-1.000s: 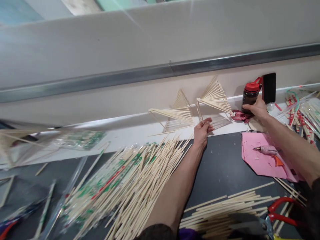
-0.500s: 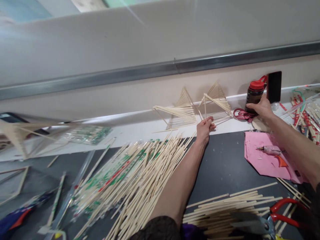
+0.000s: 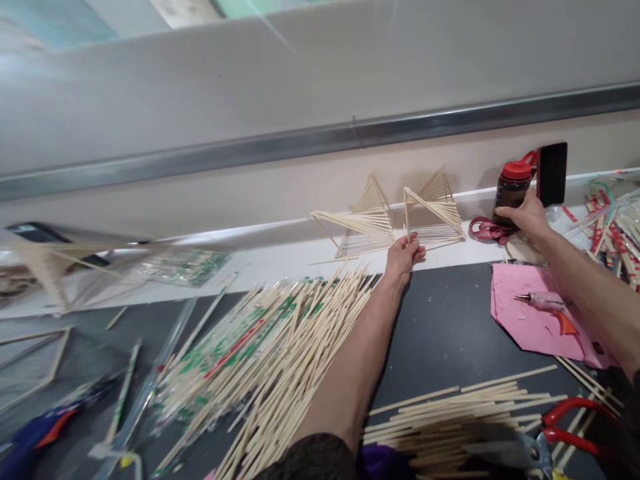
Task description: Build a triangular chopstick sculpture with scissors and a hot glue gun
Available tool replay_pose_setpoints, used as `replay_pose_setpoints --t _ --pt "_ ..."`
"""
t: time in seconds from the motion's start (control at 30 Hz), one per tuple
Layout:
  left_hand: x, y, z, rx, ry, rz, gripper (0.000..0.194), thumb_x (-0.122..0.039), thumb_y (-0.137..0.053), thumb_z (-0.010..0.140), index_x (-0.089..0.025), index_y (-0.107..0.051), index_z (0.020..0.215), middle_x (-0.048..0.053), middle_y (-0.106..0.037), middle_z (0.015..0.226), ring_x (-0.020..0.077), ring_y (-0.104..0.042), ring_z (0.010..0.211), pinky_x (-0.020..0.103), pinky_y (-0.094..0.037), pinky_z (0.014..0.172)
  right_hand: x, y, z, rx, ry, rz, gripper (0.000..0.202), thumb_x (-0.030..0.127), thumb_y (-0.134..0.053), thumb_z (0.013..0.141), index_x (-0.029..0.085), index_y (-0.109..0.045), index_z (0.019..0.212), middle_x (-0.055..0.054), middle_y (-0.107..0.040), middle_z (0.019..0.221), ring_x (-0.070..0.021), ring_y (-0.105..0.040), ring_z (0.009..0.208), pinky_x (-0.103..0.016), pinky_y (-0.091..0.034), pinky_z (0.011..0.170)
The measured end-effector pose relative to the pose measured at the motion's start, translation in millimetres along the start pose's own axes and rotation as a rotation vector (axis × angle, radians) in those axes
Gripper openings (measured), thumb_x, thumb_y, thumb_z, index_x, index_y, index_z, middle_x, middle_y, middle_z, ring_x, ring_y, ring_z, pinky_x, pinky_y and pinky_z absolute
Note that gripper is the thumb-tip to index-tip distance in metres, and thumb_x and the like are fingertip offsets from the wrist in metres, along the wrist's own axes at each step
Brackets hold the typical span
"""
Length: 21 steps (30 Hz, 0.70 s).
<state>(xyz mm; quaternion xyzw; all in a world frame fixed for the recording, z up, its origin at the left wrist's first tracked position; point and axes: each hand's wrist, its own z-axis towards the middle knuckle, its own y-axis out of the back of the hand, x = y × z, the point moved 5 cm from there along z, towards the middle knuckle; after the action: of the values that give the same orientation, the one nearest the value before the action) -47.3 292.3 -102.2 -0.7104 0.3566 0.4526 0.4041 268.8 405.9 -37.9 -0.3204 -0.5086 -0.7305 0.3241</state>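
Note:
My left hand [image 3: 404, 256] is closed on the near corner of a twisted stick frame [image 3: 440, 212], built from thin wooden sticks and standing on the white ledge by the wall. A second stick frame [image 3: 365, 223] of the same kind stands just to its left. With my right hand [image 3: 527, 215] I grip a dark water bottle [image 3: 510, 190] with a red lid, upright on the ledge. A black phone [image 3: 552, 173] leans behind that hand. A red lanyard [image 3: 485, 230] lies at the bottle's foot.
Loose wooden sticks [image 3: 300, 347] and plastic packaging cover the dark mat's left middle. A pink sheet [image 3: 510, 313] bears a glue gun [image 3: 543, 301]. Red-handled cutters [image 3: 550, 427] lie over more sticks [image 3: 450, 413] at the near edge. Another stick frame [image 3: 50, 267] stands far left.
The stick frame in my left hand has turned slightly, and that hand has shifted a little left. My right hand stays on the bottle. The view has moved slightly.

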Motion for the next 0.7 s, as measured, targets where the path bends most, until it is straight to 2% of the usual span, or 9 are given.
replay_pose_setpoints --t 0.2,0.33,0.5,0.6,0.7 --pt "1.4 4.2 -9.9 -0.076 -0.043 0.004 0.068 -0.015 -0.081 0.070 -0.018 -0.052 0.132 -0.001 -0.066 0.079 0.0077 -0.064 0.055 0.023 -0.056 0.060 1.1 1.7 -2.2 0.002 -0.063 -0.026 0.062 0.047 -0.080 0.053 0.027 -0.045 0.101 -0.012 -0.065 0.110 -0.0356 -0.061 0.105 -0.049 -0.046 0.090" --pt "0.5 1.4 -15.7 -0.125 -0.085 0.016 0.079 -0.010 -0.081 0.065 -0.020 -0.050 0.137 0.005 -0.066 0.106 0.0072 -0.065 0.064 0.021 -0.057 0.064 2.7 2.2 -3.1 0.002 -0.055 -0.015 0.062 0.046 -0.080 0.055 0.026 -0.045 0.102 -0.015 -0.064 0.111 -0.0366 -0.060 0.104 -0.049 -0.045 0.089" --pt "-1.0 -0.6 -21.1 -0.167 -0.115 0.035 0.080 -0.009 -0.079 0.065 -0.019 -0.049 0.139 0.013 -0.048 0.142 0.0101 -0.066 0.080 0.021 -0.058 0.063 -0.2 0.3 -1.3 -0.016 -0.048 -0.050 0.066 0.047 -0.081 0.053 0.023 -0.047 0.105 -0.015 -0.064 0.110 -0.0368 -0.060 0.105 -0.050 -0.046 0.090" --pt "-0.9 0.7 -28.5 -0.182 -0.133 0.045 0.080 -0.010 -0.078 0.067 -0.017 -0.048 0.140 0.016 -0.040 0.149 0.0122 -0.066 0.087 0.020 -0.058 0.064 -1.2 -0.9 -0.6 -0.019 -0.039 -0.052 0.069 0.046 -0.081 0.053 0.021 -0.049 0.108 -0.013 -0.064 0.110 -0.0352 -0.061 0.105 -0.049 -0.047 0.090" --pt "0.5 2.4 -45.8 -0.163 -0.143 0.051 0.080 -0.013 -0.078 0.067 -0.018 -0.047 0.141 0.016 -0.040 0.150 0.0142 -0.065 0.092 0.020 -0.057 0.064 -0.4 -0.4 -1.5 -0.027 -0.039 -0.033 0.068 0.045 -0.082 0.054 0.021 -0.050 0.110 -0.012 -0.065 0.110 -0.0331 -0.062 0.105 -0.047 -0.047 0.091"
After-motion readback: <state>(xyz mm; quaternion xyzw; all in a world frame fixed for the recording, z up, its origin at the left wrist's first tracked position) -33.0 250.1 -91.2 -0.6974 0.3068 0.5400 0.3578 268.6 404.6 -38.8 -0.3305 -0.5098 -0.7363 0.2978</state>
